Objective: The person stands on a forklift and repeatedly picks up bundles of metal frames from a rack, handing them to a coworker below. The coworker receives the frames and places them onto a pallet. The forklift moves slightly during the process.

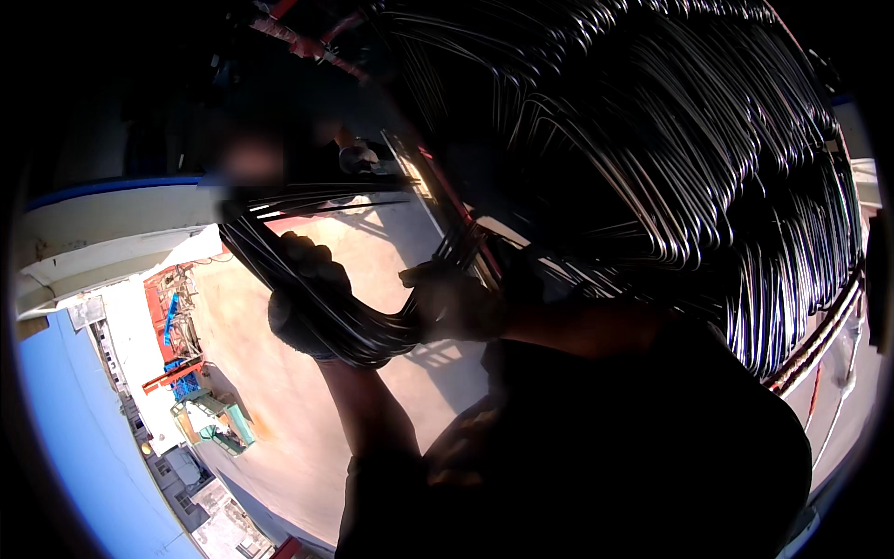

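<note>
A thick bundle of black wire point(349, 321) bends in a loop in front of me. My left hand point(312, 275), in what looks like a dark glove, is wrapped round it from below and outside. At the bundle's right end my right hand point(456, 303) closes on the strands; it is dark and slightly blurred, so its fingertips are hard to make out. From the hands, loose strands run up toward a large mass of black wire point(652, 130), which fills the upper right in layered, shiny bends.
Another person point(251, 163) stands in shadow beyond the bundle. White rope point(847, 359) hangs at the right below a bar. Sunlit pale ground point(279, 373) spreads to the left, with red and blue metal frames point(177, 326) and a green metal piece point(223, 424) on it. A blue-edged white beam point(112, 219) crosses the left.
</note>
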`<state>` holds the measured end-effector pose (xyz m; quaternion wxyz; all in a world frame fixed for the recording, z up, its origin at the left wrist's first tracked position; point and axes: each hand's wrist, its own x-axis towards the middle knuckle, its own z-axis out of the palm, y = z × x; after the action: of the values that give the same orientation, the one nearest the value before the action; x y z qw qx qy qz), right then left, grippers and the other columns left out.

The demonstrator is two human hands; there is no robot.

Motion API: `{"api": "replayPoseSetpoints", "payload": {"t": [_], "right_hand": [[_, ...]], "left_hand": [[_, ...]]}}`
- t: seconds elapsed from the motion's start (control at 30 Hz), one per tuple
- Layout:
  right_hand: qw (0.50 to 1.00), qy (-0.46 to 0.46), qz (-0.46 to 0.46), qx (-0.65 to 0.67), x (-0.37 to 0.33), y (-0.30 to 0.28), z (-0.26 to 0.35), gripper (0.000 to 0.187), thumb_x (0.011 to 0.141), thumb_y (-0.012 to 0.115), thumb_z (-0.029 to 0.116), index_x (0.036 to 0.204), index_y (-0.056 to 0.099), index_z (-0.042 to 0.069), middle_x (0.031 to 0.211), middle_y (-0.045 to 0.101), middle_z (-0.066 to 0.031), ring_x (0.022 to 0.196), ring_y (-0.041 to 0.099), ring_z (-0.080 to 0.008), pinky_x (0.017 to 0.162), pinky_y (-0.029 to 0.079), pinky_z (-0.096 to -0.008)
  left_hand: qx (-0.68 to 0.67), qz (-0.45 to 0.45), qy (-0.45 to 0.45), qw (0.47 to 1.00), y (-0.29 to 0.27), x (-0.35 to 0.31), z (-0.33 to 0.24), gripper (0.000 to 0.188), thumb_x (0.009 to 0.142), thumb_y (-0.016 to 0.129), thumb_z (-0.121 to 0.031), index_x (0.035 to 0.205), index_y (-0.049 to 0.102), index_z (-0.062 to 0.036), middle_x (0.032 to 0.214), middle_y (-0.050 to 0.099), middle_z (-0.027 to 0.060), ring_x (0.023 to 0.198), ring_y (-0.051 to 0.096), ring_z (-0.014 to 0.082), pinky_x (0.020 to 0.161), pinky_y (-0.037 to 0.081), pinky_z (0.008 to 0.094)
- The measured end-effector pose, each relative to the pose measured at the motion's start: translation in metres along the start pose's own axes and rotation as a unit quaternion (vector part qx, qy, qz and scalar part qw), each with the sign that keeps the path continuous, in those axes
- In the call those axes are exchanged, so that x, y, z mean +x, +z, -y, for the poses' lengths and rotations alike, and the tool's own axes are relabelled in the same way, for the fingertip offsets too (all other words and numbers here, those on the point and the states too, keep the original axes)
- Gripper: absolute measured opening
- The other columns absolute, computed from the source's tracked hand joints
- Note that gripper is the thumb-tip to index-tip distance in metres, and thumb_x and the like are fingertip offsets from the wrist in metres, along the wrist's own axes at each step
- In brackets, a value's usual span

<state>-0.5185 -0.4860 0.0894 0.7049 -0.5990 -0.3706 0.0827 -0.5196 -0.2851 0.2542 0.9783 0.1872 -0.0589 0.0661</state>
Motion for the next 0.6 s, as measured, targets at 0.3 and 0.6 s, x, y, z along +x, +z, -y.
{"api": "replayPoseSetpoints", "payload": {"t": [0.3, 0.6], "right_hand": [[0.999, 0.007, 0.016, -0.039, -0.114, -0.027, 0.038, 0.058, 0.084, 0.085, 0.005, 0.137, 0.061, 0.007, 0.118, 0.065, -0.0076, 0.105, 0.066, -0.0219, 0.089, 0.058, -0.0357], [0.991, 0.133, -0.006, -0.030, -0.185, -0.110, 0.025, 0.051, 0.086, 0.082, 0.006, 0.133, 0.062, 0.006, 0.122, 0.066, -0.0085, 0.107, 0.069, -0.0233, 0.093, 0.059, -0.0373]], "left_hand": [[-0.014, -0.016, -0.064, 0.998, 0.063, -0.037, 0.114, 0.063, 0.097, 0.060, -0.003, 0.157, 0.044, -0.0108, 0.127, 0.055, 0.0082, 0.107, 0.055, 0.0205, 0.098, 0.053, 0.0377], [0.002, -0.070, -0.179, 0.981, 0.049, -0.015, 0.230, 0.046, 0.090, 0.064, 0.004, 0.134, 0.053, 0.0018, 0.120, 0.055, 0.0056, 0.102, 0.054, 0.0146, 0.097, 0.051, 0.0310]]}}
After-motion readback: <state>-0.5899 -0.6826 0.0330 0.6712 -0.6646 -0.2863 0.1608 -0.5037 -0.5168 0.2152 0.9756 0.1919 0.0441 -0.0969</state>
